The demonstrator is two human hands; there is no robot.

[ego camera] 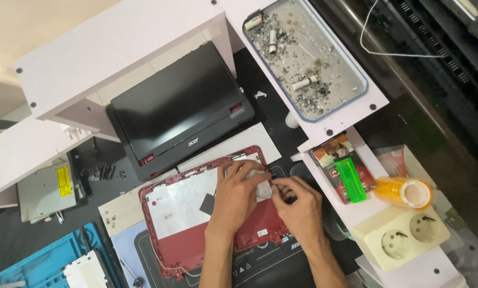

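Note:
A red laptop lid shell [191,240] lies open-side up on the mat, with a silver foil sheet [180,200] lining its inside. My left hand [236,194] presses flat on the shell's upper right part, fingers spread over a small pale piece [261,186]. My right hand [297,202] pinches at that same piece near the shell's right edge. A thin white wire [167,265] trails off the shell's lower left corner. A black laptop screen panel [177,109] leans just behind the shell.
A clear tray [356,80] of ash and cigarette butts sits on a white shelf above. To the right lie a cigarette pack with a green lighter [351,178], an orange tape roll [404,192] and a cream double socket [401,237]. A silver drive [44,194] and blue tray [36,261] are left.

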